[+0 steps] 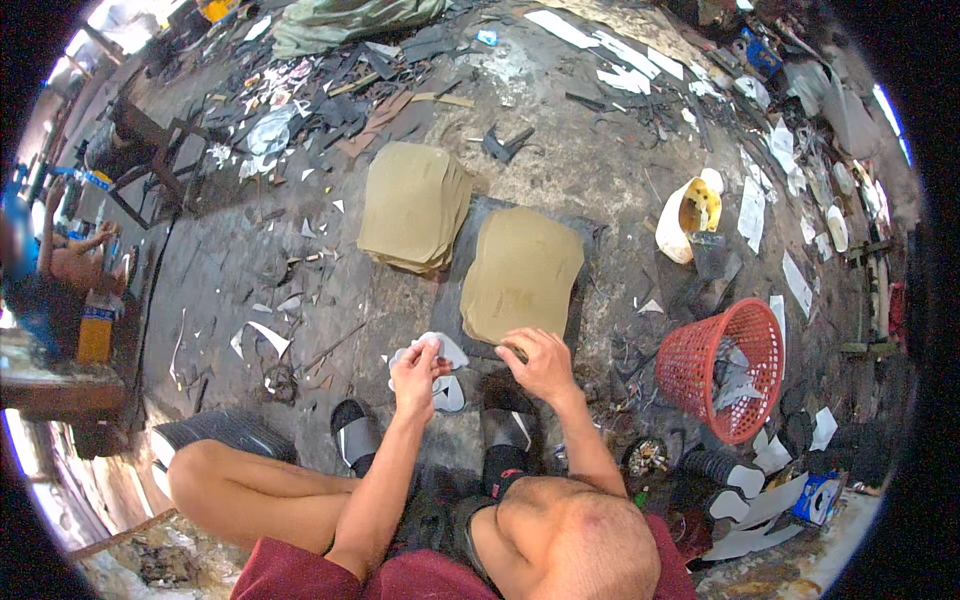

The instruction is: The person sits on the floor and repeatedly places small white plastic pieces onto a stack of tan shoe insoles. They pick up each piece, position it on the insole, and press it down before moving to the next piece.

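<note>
My left hand [414, 376] is closed, pinching a pale grey-white, rounded flat piece [453, 351] just above the floor. Another white rounded piece [448, 394] lies directly below it. My right hand [543, 364] has its fingers bent at the near edge of a stack of tan sheets [524, 272]; whether they pinch a sheet or something small is hidden. That stack rests on a dark flat mat [588, 255]. To its upper left stands a second, taller-looking stack of tan sheets [412, 203], all with rounded corners.
A red plastic basket [715, 365] with grey scraps leans on the right. Behind it lies a cut-open yellowish container [683, 222]. Scraps litter the floor, thickest at the far side. My sandalled feet [357, 437] are just below my hands. Another person [75, 255] sits at far left.
</note>
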